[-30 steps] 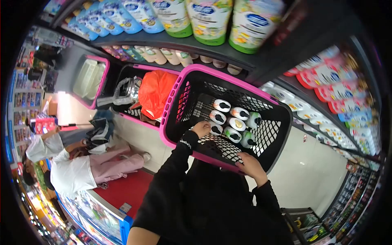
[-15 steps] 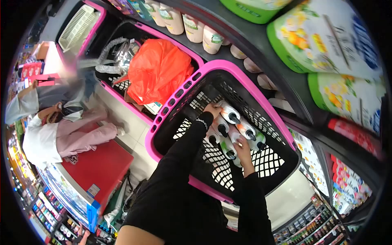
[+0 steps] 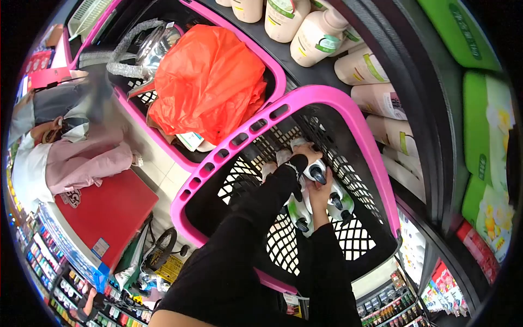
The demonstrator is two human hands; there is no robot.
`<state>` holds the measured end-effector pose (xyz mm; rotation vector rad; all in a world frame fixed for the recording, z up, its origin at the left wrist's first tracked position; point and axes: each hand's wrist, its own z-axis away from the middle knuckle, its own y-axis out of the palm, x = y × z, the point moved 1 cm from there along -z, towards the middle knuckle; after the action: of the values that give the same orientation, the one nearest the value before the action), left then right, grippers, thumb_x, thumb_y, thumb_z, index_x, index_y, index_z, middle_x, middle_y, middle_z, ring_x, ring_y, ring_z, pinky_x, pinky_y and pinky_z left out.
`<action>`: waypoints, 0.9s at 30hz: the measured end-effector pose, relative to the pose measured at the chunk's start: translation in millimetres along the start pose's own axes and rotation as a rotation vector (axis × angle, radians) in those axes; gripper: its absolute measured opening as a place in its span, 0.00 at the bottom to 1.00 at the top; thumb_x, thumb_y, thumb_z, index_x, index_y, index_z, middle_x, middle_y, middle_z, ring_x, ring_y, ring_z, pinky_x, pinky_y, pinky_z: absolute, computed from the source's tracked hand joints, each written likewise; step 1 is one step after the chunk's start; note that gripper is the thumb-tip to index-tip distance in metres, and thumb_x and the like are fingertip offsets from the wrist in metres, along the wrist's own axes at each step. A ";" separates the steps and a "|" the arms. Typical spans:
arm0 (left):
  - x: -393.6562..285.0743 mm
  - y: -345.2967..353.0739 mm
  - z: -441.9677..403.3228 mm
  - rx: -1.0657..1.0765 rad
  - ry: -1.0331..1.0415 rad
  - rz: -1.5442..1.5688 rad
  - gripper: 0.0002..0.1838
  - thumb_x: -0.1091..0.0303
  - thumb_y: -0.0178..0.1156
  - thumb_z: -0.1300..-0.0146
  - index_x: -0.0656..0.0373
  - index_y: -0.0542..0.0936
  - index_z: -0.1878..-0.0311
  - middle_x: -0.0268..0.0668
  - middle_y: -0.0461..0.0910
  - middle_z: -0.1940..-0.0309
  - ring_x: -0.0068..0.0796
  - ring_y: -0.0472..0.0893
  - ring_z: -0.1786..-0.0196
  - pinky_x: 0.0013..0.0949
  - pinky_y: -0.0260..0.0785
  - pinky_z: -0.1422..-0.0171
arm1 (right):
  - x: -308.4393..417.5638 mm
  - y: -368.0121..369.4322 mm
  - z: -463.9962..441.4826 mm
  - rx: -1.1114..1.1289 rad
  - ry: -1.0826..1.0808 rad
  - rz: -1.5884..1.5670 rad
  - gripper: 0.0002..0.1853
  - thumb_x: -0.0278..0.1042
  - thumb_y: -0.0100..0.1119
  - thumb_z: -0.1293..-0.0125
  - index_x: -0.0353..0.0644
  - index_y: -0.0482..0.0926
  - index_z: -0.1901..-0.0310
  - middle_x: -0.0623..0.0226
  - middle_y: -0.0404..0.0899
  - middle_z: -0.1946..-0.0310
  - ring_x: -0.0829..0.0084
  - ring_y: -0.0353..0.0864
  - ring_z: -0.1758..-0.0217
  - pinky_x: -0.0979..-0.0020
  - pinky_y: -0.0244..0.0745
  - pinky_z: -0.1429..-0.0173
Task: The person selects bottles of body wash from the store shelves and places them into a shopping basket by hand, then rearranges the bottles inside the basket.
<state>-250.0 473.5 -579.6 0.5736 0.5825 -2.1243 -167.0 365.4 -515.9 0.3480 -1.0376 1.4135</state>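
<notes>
Several white bottles with dark caps lie bunched together in a black shopping basket with a pink rim [image 3: 364, 133]. My left hand [image 3: 308, 153], with a bracelet at the wrist, is closed on the upper part of one white bottle [image 3: 316, 170] whose dark cap points down and right. Just below it, my right hand [image 3: 320, 191] curls around the same bottle's lower side, and its fingertips are partly hidden. Beside my right hand lie green-printed white bottles [image 3: 300, 210]. My left forearm covers others in the bunch.
A second pink-rimmed basket holding a red plastic bag [image 3: 210, 82] adjoins mine. Shelves of cream pump bottles [image 3: 320, 38] and green-and-white packs [image 3: 479, 136] rise on the right. At left, a person in pink trousers [image 3: 90, 163] is beside a red panel [image 3: 111, 212].
The view has moved closer to the shelf and baskets. My hands have come together around one bottle; before, my right hand was lower among the bottles, apart from my left.
</notes>
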 end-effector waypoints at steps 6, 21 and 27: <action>2.1 0.4 3.4 -0.055 -0.020 0.139 0.29 0.53 0.62 0.62 0.59 0.77 0.55 0.46 0.77 0.58 0.34 0.77 0.55 0.30 0.68 0.49 | -7.2 5.9 -11.9 -0.021 -0.283 0.186 0.42 0.16 0.64 0.57 0.41 0.54 0.39 0.60 0.62 0.49 0.72 0.69 0.52 0.74 0.69 0.51; 10.2 1.1 -3.4 -0.002 0.053 0.166 0.20 0.56 0.59 0.56 0.58 0.78 0.60 0.39 0.78 0.61 0.37 0.77 0.57 0.32 0.67 0.51 | 10.8 10.8 -14.1 -0.177 -0.444 0.311 0.32 0.24 0.65 0.61 0.40 0.67 0.49 0.54 0.70 0.55 0.57 0.70 0.53 0.66 0.65 0.49; -18.6 -15.6 32.5 0.061 0.094 0.161 0.22 0.59 0.61 0.54 0.62 0.76 0.57 0.40 0.78 0.63 0.34 0.77 0.58 0.31 0.68 0.53 | 50.5 -3.4 14.1 -0.168 -0.390 0.358 0.33 0.22 0.66 0.61 0.37 0.66 0.48 0.54 0.68 0.56 0.58 0.71 0.55 0.66 0.69 0.54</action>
<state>-258.9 474.1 -540.0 0.7336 0.5074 -1.9768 -177.8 386.3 -468.8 0.3330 -1.5881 1.5965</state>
